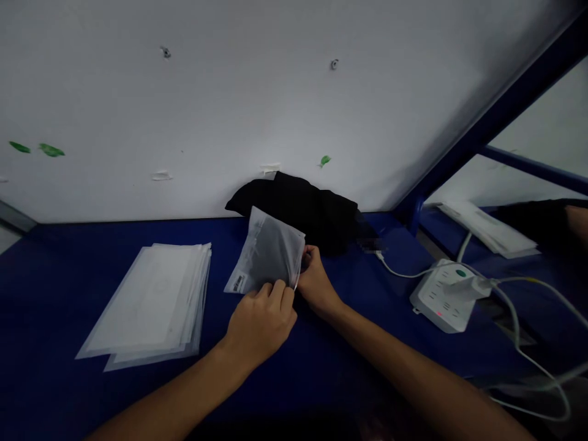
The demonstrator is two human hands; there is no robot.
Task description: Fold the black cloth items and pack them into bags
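Note:
A translucent plastic bag (271, 248) with a small printed label at its lower left corner is held up, tilted, over the blue surface. My left hand (264, 315) is closed on the bag's lower right edge. At the right edge, my right hand (316, 278) is closed on the bag as well, with some of its fingers hidden behind it. Something dark shows through the bag; I cannot tell whether it is inside or behind. Left of my hands lies a stack of similar flat translucent bags (142, 300), slightly fanned.
A black cloth bundle (298, 205) lies against the white wall (243, 92). At the right, a white power strip (445, 297) has a plug in it and cables (519, 331) trailing off. A blue metal frame (496, 116) rises there. The blue surface (50, 294) carries everything.

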